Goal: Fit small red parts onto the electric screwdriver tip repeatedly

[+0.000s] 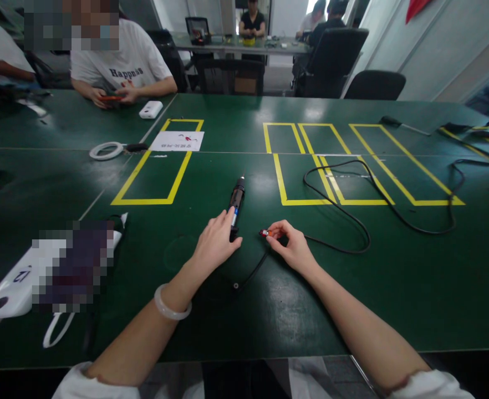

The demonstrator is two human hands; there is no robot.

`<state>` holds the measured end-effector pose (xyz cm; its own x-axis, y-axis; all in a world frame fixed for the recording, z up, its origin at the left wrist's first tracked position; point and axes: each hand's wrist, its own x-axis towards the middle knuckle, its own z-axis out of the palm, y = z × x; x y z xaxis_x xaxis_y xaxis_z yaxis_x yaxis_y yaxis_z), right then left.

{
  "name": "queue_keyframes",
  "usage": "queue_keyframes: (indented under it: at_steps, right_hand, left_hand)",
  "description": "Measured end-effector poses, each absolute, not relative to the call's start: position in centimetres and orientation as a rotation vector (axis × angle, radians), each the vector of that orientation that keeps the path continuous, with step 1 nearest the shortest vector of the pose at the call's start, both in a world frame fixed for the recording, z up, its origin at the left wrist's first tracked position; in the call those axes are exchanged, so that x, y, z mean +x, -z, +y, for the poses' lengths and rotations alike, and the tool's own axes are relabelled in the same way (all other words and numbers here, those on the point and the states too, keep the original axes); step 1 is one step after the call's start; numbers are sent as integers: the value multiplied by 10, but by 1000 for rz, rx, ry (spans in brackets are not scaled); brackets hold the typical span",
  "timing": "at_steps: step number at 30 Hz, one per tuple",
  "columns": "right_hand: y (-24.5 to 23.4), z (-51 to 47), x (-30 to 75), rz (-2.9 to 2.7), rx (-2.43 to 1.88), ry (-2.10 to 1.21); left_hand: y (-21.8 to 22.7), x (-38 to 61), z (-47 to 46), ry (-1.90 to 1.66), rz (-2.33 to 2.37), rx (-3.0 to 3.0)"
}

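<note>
In the middle of the green table point(244, 327), a black electric screwdriver point(237, 194) lies with its thin bit pointing away from me. My left hand point(215, 238) rests over its rear end, fingers stretched out and thumb apart. A little to the right, my right hand point(292, 246) pinches a small red and white part point(265, 233) between thumb and fingertips; its exact kind is too small to make out. Beneath that hand passes a black cable point(258, 270), whose round plug point(236, 286) lies on the tabletop nearer to me.
The cable loops to the right across yellow tape outlines point(284, 183). Another screwdriver point(394, 122) lies far right. At left are a paper sheet point(178, 141), a white tape ring point(106, 150) and a white numbered object point(9, 282). A person point(122, 66) sits opposite, holding a phone.
</note>
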<state>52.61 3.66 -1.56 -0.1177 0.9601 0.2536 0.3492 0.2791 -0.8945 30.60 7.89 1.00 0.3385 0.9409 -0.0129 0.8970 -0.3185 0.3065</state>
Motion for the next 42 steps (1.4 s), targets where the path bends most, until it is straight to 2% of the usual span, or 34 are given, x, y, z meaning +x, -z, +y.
queue_keyframes:
  at_steps: [7,21,30,42]
  right_hand:
    - [16,39,528,-1747,-1298,-819]
    - [20,41,523,-1772,-1372,-887]
    - [18,37,514,-1926,-1369,-869]
    - [19,38,516,-1828,-1301,-1027]
  left_hand:
    - [-10,330,57,-273,1408,2263]
    - [-4,325,58,-326,1389,2312]
    - [0,316,63,-233,1331,2356]
    - [1,318,60,-231,1369,2401]
